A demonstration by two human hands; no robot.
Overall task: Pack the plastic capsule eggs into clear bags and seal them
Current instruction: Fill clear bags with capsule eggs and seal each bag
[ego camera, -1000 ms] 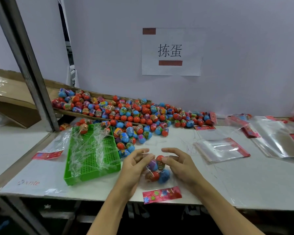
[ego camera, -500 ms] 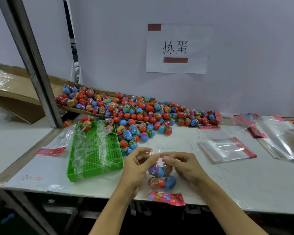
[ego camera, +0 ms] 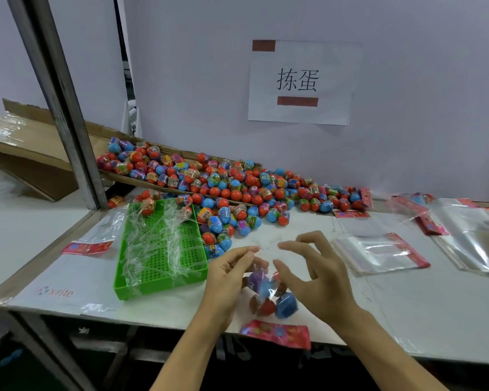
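Near the desk's (ego camera: 407, 320) front edge, the left hand (ego camera: 226, 280) is pinching the top of a clear bag (ego camera: 266, 292) of eggs (ego camera: 286, 304), while the right hand (ego camera: 316, 277) is hovering just beside it with fingers spread and holding nothing, and loose eggs (ego camera: 223, 187) are lying along the back edge.

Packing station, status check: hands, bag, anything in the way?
Left hand pinching bag top. Right hand open, fingers spread beside it. Filled bag of eggs at table edge, seal state unclear. Green tray close on the left.
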